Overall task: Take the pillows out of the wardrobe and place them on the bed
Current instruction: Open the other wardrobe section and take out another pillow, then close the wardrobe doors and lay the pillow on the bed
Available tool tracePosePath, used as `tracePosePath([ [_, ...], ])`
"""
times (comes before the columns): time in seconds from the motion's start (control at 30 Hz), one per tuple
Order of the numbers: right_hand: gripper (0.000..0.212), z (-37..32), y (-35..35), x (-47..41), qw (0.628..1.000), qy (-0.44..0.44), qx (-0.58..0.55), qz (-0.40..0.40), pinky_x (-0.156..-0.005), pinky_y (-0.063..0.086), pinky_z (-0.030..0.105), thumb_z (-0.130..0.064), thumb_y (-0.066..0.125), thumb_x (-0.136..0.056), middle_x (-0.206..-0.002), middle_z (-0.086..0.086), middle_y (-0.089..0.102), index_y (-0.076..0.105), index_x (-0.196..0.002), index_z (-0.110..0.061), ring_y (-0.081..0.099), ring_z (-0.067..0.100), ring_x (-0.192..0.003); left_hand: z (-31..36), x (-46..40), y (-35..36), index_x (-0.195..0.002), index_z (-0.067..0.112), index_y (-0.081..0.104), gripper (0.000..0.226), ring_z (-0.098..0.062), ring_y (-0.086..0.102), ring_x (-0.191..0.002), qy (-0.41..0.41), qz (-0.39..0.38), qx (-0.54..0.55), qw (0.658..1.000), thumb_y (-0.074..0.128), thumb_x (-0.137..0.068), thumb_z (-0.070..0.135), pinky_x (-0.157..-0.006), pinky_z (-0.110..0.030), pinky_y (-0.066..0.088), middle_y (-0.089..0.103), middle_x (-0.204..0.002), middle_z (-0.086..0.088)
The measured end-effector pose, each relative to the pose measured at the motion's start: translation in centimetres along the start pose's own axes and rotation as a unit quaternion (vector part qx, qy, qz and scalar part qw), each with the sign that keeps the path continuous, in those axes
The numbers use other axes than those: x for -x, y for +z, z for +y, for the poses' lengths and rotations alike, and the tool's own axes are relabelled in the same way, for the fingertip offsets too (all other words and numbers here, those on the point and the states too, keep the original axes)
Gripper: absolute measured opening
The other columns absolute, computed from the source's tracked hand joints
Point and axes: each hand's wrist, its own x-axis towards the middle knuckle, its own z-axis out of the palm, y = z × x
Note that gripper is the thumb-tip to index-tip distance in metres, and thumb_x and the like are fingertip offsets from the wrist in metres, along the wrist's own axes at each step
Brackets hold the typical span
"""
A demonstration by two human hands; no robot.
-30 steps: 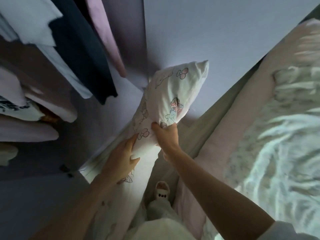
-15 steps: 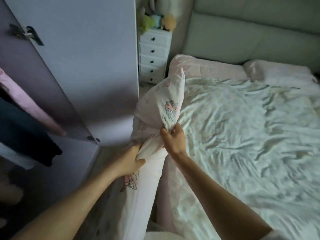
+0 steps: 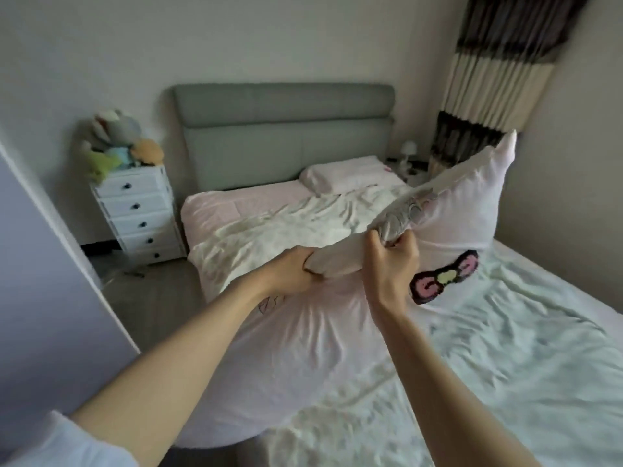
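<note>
A long, soft pale-pink fabric pillow (image 3: 303,348) printed with cartoon figures and a pink-and-black bow is held up over the near side of the bed (image 3: 505,348), its lower part sagging toward the bed's near edge and its upper corner pointing up to the right. The left hand (image 3: 293,273) clenches a bunched fold of its cloth, and the right hand (image 3: 391,264), just beside it, pinches the gathered seam with curled fingers. Behind lies a crumpled white sheet (image 3: 286,230) on the pink mattress, then a flat pink pillow (image 3: 347,176) against the padded grey-green headboard (image 3: 283,129). To the left stands a white five-drawer chest (image 3: 141,214) topped with plush toys (image 3: 118,146).
</note>
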Motion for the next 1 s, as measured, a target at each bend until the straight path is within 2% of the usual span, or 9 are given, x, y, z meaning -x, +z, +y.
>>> tracePosePath([
  [0.1, 0.019, -0.4, -0.4, -2.2, 0.998, 0.028, 0.050, -0.002, -0.075, 0.046, 0.037, -0.024, 0.055, -0.083, -0.074, -0.007, 0.055, 0.053, -0.095, -0.009, 0.057, 0.020, -0.078, 0.7, -2.2, 0.8, -0.086, 0.035, 0.063, 0.017, -0.014, 0.058, -0.086, 0.027, 0.034, 0.057, 0.997, 0.062, -0.079, 0.020, -0.067, -0.025, 0.045, 0.064, -0.089, 0.008],
  [0.17, 0.030, -0.2, -0.6, -5.1, 0.994, 0.060, 0.079, -0.036, -0.089, 0.046, 0.039, -0.025, 0.051, -0.086, -0.096, 0.000, 0.062, 0.049, -0.113, -0.012, 0.058, 0.026, -0.099, 1.5, -5.2, 1.4, -0.114, 0.034, 0.057, 0.033, -0.014, 0.056, -0.095, 0.020, 0.062, 0.047, 0.997, 0.062, -0.083, 0.026, -0.065, -0.024, 0.048, 0.059, -0.105, 0.006],
  [0.23, 0.042, 0.5, 0.4, -6.2, 0.984, 0.089, 0.111, -0.106, -0.097, 0.042, 0.037, -0.022, 0.049, -0.088, -0.125, 0.009, 0.055, 0.041, -0.128, -0.013, 0.053, 0.026, -0.113, 0.5, -6.3, 1.7, -0.131, 0.028, 0.044, 0.049, -0.019, 0.051, -0.110, 0.002, 0.083, -0.022, 0.996, 0.061, -0.085, 0.031, -0.085, -0.033, 0.048, 0.051, -0.125, -0.001],
  [0.3, 0.046, 1.1, 2.1, -6.1, 0.975, 0.087, 0.123, -0.162, -0.097, 0.042, 0.037, -0.018, 0.048, -0.088, -0.134, 0.012, 0.049, 0.039, -0.133, -0.011, 0.051, 0.025, -0.116, -1.4, -6.1, 0.8, -0.134, 0.026, 0.040, 0.051, -0.021, 0.045, -0.123, -0.011, 0.114, -0.111, 0.987, 0.057, -0.087, 0.032, -0.100, -0.037, 0.039, 0.044, -0.138, -0.003],
  [0.43, 0.040, 1.4, 6.8, -3.7, 0.960, 0.051, 0.132, -0.242, -0.099, 0.044, 0.037, -0.015, 0.047, -0.087, -0.128, 0.010, 0.056, 0.049, -0.127, -0.009, 0.054, 0.023, -0.116, -5.9, -2.8, -3.4, -0.132, 0.023, 0.043, 0.045, -0.023, 0.043, -0.126, -0.064, 0.196, -0.189, 0.960, 0.051, -0.088, 0.027, -0.101, -0.040, 0.039, 0.043, -0.140, -0.002],
  [0.53, 0.025, 0.8, 11.3, -0.9, 0.944, 0.004, 0.117, -0.307, -0.076, 0.043, 0.024, -0.011, 0.045, -0.088, -0.096, -0.002, 0.060, 0.059, -0.108, -0.012, 0.056, 0.014, -0.089, -8.5, 1.6, -7.7, -0.132, 0.021, 0.044, 0.044, -0.025, 0.043, -0.124, -0.103, 0.258, -0.215, 0.936, 0.049, -0.088, 0.025, -0.100, -0.039, 0.039, 0.044, -0.138, -0.002],
  [0.6, 0.024, 0.1, 14.8, 1.5, 0.931, -0.021, 0.109, -0.348, -0.070, 0.041, 0.022, -0.010, 0.045, -0.088, -0.091, -0.003, 0.060, 0.061, -0.106, -0.013, 0.055, 0.013, -0.084, -9.8, 5.0, -10.6, -0.132, 0.021, 0.044, 0.042, -0.024, 0.044, -0.123, -0.125, 0.298, -0.254, 0.912, 0.046, -0.091, 0.026, -0.099, -0.038, 0.038, 0.044, -0.137, 0.000],
  [0.73, 0.029, -2.4, 23.5, 6.6, 0.893, -0.051, 0.088, -0.438, -0.088, 0.045, 0.033, -0.012, 0.046, -0.090, -0.114, 0.015, 0.065, 0.059, -0.116, -0.007, 0.060, 0.029, -0.107, -12.6, 11.6, -17.2, -0.124, 0.015, 0.054, 0.039, -0.028, 0.053, -0.113, -0.157, 0.397, -0.343, 0.837, 0.052, -0.085, 0.016, -0.093, -0.037, 0.041, 0.055, -0.126, -0.005],
  [1.0, 0.048, -11.2, 40.6, 12.7, 0.814, -0.131, -0.013, -0.565, -0.101, 0.038, 0.037, -0.019, 0.046, -0.091, -0.136, 0.018, 0.047, 0.037, -0.135, -0.003, 0.047, 0.033, -0.123, -15.7, 19.9, -29.8, -0.114, 0.009, 0.061, 0.054, -0.036, 0.060, -0.105, -0.270, 0.460, -0.452, 0.715, 0.073, -0.062, 0.005, -0.084, -0.053, 0.048, 0.060, -0.119, -0.019],
])
